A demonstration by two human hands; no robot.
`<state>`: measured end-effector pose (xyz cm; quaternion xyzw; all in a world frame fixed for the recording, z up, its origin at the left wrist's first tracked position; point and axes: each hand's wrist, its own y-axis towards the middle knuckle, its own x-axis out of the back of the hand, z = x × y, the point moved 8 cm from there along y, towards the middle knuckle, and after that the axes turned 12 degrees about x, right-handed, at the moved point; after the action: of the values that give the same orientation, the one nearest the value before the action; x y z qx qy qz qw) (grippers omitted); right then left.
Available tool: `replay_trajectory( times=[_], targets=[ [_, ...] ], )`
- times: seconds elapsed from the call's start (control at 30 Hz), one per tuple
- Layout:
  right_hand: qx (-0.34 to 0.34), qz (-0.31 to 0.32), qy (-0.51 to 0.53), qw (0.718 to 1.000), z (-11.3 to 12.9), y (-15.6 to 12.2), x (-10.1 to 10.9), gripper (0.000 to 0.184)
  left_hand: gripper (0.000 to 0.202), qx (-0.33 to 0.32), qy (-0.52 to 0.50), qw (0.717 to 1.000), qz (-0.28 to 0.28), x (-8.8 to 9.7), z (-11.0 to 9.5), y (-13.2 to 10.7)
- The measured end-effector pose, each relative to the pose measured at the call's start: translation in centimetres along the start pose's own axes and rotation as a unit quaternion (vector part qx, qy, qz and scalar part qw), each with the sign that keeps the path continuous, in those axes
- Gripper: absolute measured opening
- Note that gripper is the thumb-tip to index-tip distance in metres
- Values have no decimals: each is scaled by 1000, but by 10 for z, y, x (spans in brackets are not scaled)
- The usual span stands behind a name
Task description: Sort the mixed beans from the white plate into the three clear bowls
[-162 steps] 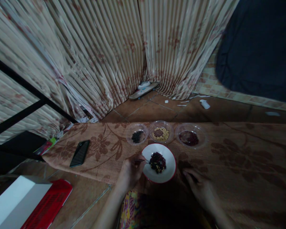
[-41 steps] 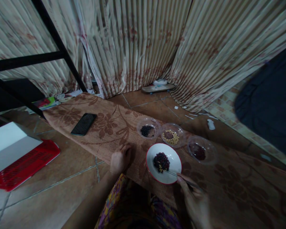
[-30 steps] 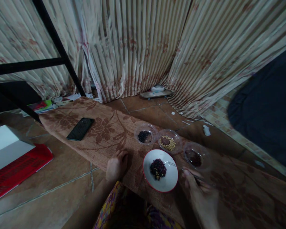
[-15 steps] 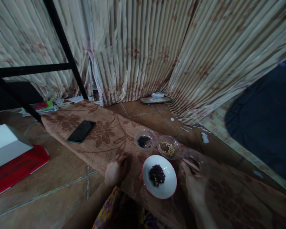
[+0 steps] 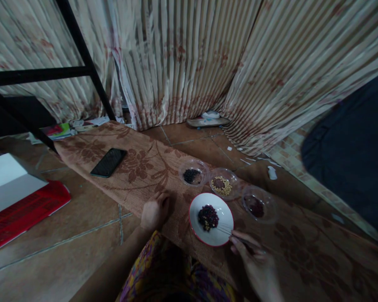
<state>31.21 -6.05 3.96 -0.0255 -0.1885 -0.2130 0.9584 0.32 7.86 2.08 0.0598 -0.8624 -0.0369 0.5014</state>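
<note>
Surface (image 5: 135, 188) is draped in brown flowered cloth, its left end narrow and its far edge slanting down to the right.

White bowl (image 5: 224, 209) with red rim stands upright toward the near edge, in front of the person. Inside, left of its middle: a heap of mixed beans (image 5: 208, 217), mostly dark, a few yellow at its near side.

Right hand (image 5: 252, 256): fingers closed around a thin metal utensil (image 5: 224, 230), which slants in over the bowl's right rim. Prongs point at the lower right side of the heap; contact with a bean cannot be told.

Left hand (image 5: 155, 211): loosely clenched, resting by the near edge, left of the bowl and apart from it. No object visible in it.

Three clear dishes in a row along the far edge, behind the bowl. Left dish (image 5: 201, 167): black beans (image 5: 190, 176). Middle dish (image 5: 233, 177): yellow beans (image 5: 226, 188) around a bare centre. Right dish (image 5: 270, 210): dark red beans (image 5: 257, 208).

Phone (image 5: 109, 162) lies flat near the left end, well apart from both hands.
</note>
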Motion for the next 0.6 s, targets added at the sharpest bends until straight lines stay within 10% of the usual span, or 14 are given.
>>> replay_trajectory(
  times=[0.23,0.6],
  targets=[
    [92,27,-55,994,17,7,-1,33,20,-4,0,1000,-1,-1,0,0],
    [-1,6,-106,994,-9,-2,7,42,19,-2,5,1000,0,-2,2,-1]
  ],
)
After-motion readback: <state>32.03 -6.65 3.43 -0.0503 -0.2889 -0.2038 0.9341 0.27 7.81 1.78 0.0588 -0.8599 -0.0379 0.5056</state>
